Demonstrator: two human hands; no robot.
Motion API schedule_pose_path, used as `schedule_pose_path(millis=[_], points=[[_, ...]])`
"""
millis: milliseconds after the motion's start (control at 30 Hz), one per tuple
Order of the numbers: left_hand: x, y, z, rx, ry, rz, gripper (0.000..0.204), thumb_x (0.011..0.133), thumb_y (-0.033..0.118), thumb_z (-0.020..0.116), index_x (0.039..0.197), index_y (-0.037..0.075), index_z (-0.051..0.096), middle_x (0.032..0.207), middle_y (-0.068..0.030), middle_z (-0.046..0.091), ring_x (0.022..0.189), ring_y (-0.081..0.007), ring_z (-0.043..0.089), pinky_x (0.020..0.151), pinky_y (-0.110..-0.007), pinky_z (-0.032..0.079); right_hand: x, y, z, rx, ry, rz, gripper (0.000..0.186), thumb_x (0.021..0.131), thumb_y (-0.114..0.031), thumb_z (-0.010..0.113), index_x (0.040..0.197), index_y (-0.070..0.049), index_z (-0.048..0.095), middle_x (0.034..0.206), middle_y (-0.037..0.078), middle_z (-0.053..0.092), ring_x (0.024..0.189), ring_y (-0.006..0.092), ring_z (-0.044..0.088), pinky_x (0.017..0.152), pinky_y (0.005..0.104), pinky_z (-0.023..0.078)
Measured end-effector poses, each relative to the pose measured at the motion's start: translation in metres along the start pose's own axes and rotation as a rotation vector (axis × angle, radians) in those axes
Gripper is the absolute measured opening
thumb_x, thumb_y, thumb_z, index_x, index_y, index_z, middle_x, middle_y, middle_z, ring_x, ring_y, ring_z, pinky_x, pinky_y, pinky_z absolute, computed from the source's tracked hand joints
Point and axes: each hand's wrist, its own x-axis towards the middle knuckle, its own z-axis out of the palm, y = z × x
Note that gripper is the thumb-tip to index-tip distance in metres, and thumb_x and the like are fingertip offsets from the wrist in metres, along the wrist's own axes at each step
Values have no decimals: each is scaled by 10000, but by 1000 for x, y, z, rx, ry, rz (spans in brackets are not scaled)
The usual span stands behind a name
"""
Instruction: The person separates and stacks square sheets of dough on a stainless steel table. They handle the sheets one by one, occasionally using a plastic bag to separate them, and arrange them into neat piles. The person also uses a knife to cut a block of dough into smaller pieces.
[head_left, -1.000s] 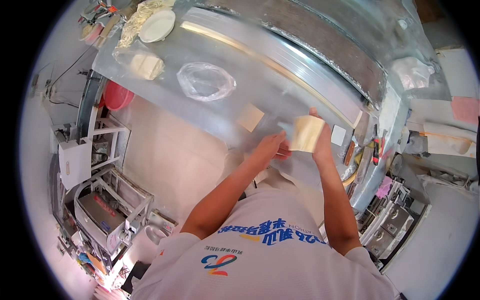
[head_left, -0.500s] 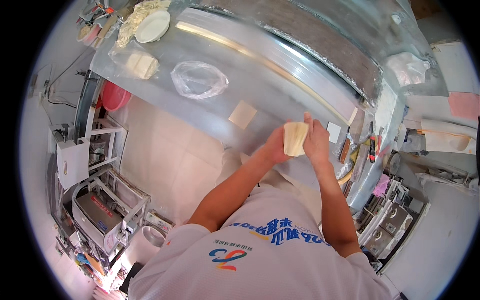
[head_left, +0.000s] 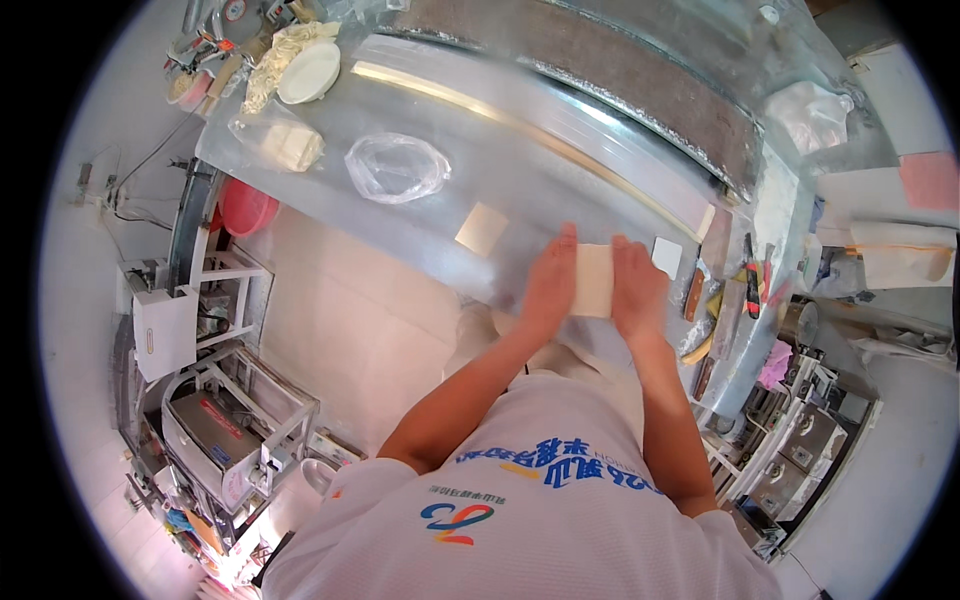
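Steel desk (head_left: 560,150) runs diagonally across the upper frame, bright glare streak along it. Pale tiled floor (head_left: 340,330) below it. White metal rack with a machine (head_left: 215,440) at lower left. Red basin (head_left: 245,207) under the desk, left. Cluttered drawers (head_left: 800,450) at right.

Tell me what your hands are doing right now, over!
Left hand and right hand flat against a pale square sheet on the steel counter. Another pale square lies just left. Nothing blocking.
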Motion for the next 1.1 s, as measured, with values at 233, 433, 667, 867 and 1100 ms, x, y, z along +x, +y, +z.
schedule_pose_path(millis=[233, 433, 667, 867, 1100], points=[[16, 58, -44, 79, -329, 136, 479, 1148, 490, 468, 950, 72, 591, 843, -2, 566, 783, -100, 493, 728, -290, 461, -1, 20, -33, 523, -72, 199, 544, 1137, -501, 434, 1043, 4, 615, 727, 129, 681, 498, 174, 629, 503, 270, 504], [28, 66, -62, 157, -446, 347, 435, 1151, 417, 500, 950, 38, 570, 835, 1, 551, 797, -79, 474, 731, -299, 459, 0, 35, -23, 524, -49, 173, 527, 1143, -478, 430, 1040, 5, 610, 722, 116, 674, 529, 172, 643, 516, 285, 511], [34, 86, -73, 191, -535, 333, 463, 1143, 410, 496, 958, 3, 618, 817, -23, 586, 778, -113, 488, 723, -332, 468, 7, 22, -20, 563, -17, 138, 490, 1143, -450, 457, 1032, 0, 617, 719, 97, 669, 541, 158, 635, 526, 277, 501], [36, 83, -81, 325, -417, 301, 454, 1119, 388, 536, 907, -2, 635, 781, -110, 638, 737, -170, 577, 702, -346, 489, 10, 13, -16, 547, 4, 104, 506, 1138, -452, 491, 1016, 15, 642, 720, 97, 668, 564, 133, 645, 540, 269, 502], [15, 124, -86, 671, -532, 348, 527, 1090, 490, 574, 945, -7, 669, 844, -216, 687, 761, -326, 657, 704, -417, 504, 36, -24, -8, 480, -61, -210, 503, 1152, -436, 473, 1129, 10, 705, 993, 98, 739, 923, 161, 693, 845, 291, 531]])
